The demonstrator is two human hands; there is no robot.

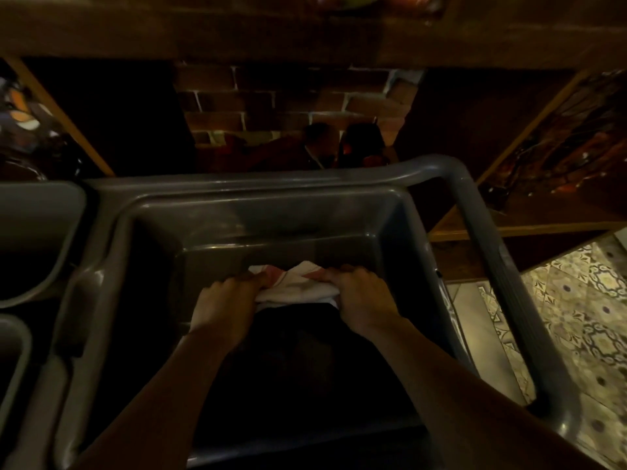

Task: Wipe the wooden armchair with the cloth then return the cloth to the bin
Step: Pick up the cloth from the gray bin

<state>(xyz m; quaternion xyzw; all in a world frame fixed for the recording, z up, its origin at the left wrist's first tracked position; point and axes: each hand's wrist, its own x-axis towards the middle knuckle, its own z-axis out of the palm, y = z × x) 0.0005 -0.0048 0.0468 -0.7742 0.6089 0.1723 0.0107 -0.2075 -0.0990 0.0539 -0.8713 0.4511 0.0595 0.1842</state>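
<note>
The cloth [296, 285], white with reddish stripes, sits bunched low inside the grey bin [271, 212], near its far inner wall. Both hands hold it from either end. The left hand [225, 305] grips the left end with its fingers [252, 279] curled down over the fabric, and the right hand [360, 293] grips the right end the same way, so the cloth is stretched and crumpled between the 2 hands. Both bare forearms reach forward and down into the bin from the lower edge of the view.

The bin's floor under the wrists is dark, and what lies there cannot be made out. The bin has a thick rounded rim, and a grey bar-like handle [498, 266] curves around its far right corner and down its right side. 2 other grey containers [37, 239] stand just beside it on the left. Beyond the bin is a brick wall [281, 103] under a wooden ledge [237, 28]. Patterned floor tiles [576, 317] show on the right.
</note>
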